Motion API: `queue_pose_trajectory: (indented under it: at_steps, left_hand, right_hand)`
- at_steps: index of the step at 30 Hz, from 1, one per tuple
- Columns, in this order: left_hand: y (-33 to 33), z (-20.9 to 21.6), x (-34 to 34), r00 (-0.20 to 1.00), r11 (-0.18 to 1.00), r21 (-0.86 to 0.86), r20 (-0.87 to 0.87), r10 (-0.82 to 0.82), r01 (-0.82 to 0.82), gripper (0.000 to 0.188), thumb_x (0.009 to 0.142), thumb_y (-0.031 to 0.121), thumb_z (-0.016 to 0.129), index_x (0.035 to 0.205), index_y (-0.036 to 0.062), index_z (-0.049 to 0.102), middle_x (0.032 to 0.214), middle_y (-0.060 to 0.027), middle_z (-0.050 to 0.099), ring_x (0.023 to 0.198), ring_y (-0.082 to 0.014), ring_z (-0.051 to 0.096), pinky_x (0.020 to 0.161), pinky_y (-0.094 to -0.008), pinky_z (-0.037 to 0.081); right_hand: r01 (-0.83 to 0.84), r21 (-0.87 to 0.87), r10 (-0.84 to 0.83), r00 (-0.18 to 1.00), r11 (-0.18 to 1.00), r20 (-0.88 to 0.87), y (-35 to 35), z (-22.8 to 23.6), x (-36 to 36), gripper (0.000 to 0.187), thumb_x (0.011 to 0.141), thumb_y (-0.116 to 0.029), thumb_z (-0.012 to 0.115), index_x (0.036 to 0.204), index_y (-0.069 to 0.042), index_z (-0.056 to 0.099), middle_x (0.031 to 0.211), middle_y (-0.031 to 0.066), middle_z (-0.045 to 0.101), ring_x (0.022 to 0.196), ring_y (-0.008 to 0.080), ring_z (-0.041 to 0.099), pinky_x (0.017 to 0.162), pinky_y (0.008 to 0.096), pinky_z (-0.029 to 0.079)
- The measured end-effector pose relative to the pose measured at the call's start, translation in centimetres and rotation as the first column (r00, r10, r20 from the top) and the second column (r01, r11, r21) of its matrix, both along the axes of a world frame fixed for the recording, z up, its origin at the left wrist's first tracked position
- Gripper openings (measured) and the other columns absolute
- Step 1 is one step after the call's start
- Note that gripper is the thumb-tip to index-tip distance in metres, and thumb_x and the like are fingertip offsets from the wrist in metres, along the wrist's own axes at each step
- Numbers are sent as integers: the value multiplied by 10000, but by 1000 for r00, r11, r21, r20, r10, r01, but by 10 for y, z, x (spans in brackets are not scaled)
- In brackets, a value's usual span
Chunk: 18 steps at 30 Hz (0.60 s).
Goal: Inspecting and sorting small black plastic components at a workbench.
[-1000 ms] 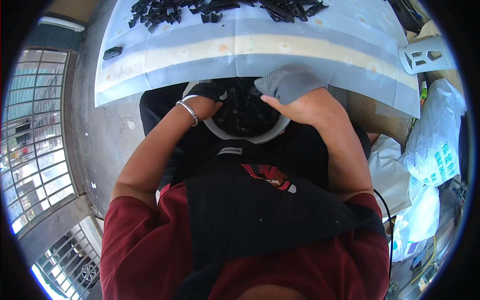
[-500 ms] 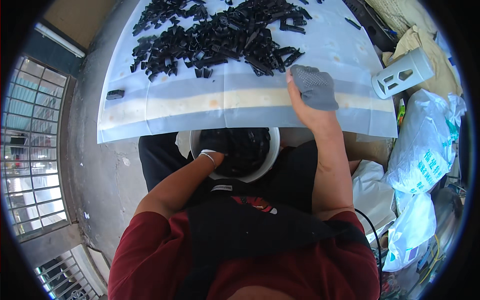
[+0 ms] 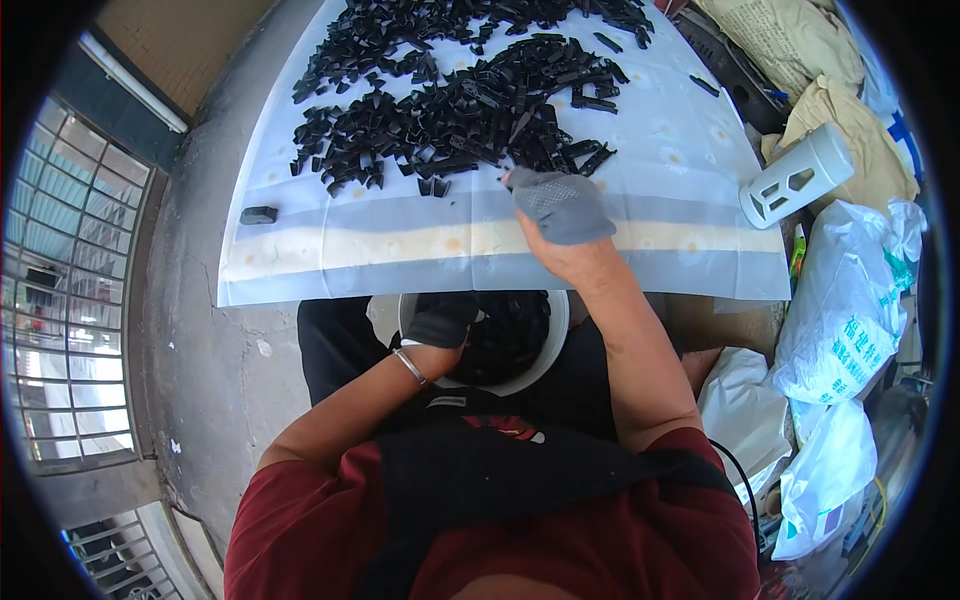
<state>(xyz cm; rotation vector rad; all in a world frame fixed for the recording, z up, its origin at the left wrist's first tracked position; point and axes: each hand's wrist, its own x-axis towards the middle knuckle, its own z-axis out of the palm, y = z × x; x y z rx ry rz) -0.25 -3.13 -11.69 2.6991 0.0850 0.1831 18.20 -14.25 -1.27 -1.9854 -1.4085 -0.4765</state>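
Now the loose black pieces point(image 3: 455, 125) lie heaped across the far part of the table point(image 3: 690, 230), and the right hand point(image 3: 562, 210), over the bucket point(image 3: 559, 332) a second ago, is curled at their near edge; I cannot tell whether it grips one. Nearer, the left hand point(image 3: 442, 328) stays at the bucket's left, its hold hidden, so only the right works the heap.

My table point(image 3: 360, 285) wears a white cover point(image 3: 680, 150) striped cream at six o'clock. Black parts point(image 3: 455, 120) lie heaped from its middle to twelve, a block point(image 3: 258, 215) toward half past eight, a stick point(image 3: 704, 86) toward half past two.
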Motion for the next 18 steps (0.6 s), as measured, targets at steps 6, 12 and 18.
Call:
queue_pose_trajectory:
  at_steps: [6, 12, 18]
  left_hand:
    - [57, 110, 2, 901, 919, 386, 421, -102, -76, 226, 710, 62, 536, 923, 94, 606, 890, -110, 595, 787, -276, 577, 623, -362, 469]
    - [112, 112, 18, 912, 874, 475, 304, -275, 105, 190, 695, 40, 562, 868, 98, 613, 887, -94, 596, 807, -270, 569, 659, -359, 470]
    - [102, 109, -3, 869, 938, 327, 490, -62, -117, 221, 691, 94, 637, 910, 77, 608, 906, -119, 604, 809, -278, 583, 680, -345, 475]
  right_hand:
    - [-52, -309, 31, 997, 950, -74, 9, 28, -26, 229, 759, -150, 534, 961, -71, 610, 835, 152, 610, 771, 336, 563, 704, 422, 451]
    - [-79, -367, 74, 997, 927, -28, 8, 37, -23, 283, 715, -55, 511, 964, -123, 628, 840, 137, 615, 756, 321, 568, 705, 406, 457]
    - [-52, -422, 74, 997, 905, 37, 7, 37, -20, 261, 711, -71, 537, 946, -127, 635, 887, 118, 603, 801, 306, 556, 712, 395, 454]
